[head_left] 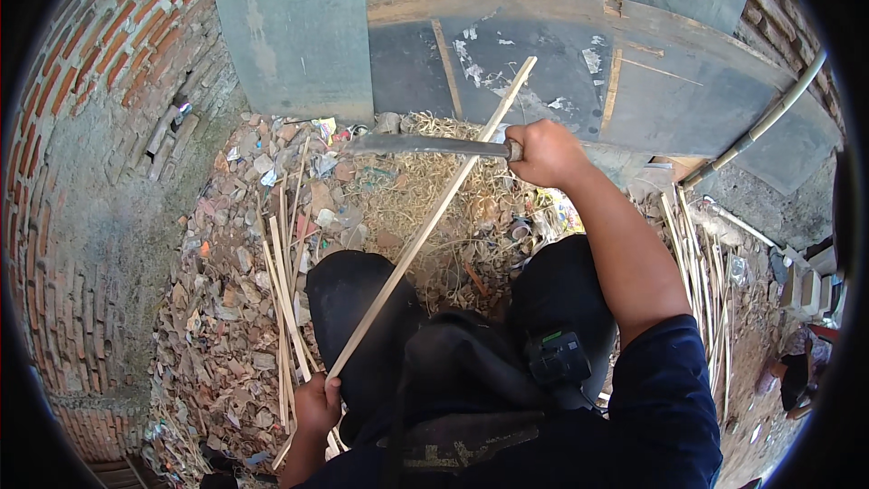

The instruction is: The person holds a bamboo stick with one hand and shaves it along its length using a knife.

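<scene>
A long, pale wooden strip (418, 240), possibly split bamboo, runs slantwise from low left up to the far panels, crossing over my left knee. My left hand (317, 403) is closed round its near end. In my right hand (547, 153) is the dark handle of a machete (425, 145), gripped with the fingers wrapped round. Its long blade points left and crosses the strip in its upper half; whether the edge bites into the wood I cannot tell. Thin curled shavings (421, 190) lie heaped on the ground beyond my knees.
More strips lie in a bundle at the left (285, 308) and another at the right (695, 281). Rubble (226, 308) covers the ground. A brick wall (100, 172) stands at left, grey panels (534, 63) ahead, a pole (760, 122) leans at right. Another person (797, 371) is at the right edge.
</scene>
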Motion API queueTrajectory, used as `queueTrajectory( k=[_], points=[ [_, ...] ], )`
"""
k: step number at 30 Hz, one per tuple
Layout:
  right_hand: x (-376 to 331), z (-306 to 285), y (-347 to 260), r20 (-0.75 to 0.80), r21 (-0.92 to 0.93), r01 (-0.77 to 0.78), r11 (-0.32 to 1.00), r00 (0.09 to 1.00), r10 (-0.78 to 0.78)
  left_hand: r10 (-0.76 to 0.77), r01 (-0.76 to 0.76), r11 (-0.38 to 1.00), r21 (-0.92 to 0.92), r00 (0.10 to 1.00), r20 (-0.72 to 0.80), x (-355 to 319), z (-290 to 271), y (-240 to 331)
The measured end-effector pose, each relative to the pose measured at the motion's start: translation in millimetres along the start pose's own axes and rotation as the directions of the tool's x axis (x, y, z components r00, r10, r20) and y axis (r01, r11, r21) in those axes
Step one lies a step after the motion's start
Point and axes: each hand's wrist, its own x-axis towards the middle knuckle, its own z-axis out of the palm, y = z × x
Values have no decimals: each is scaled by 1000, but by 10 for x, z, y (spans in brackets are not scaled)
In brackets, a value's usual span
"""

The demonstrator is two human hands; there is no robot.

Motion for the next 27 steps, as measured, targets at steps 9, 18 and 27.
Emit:
queueTrajectory(
  k=[9, 18, 27],
  points=[
    [-68, 12, 8, -101, 46, -22, 999, 995, 27, 4, -5, 1000, 10, 999, 52, 34, -97, 54],
    [-10, 79, 290, -96, 83, -105, 991, 989, 113, 59, -58, 998, 34, 998, -24, 69, -36, 138],
    [-18, 11, 302, -55, -3, -48, 999, 997, 48, 69, -66, 996, 67, 997, -45, 38, 63, 41]
  ],
)
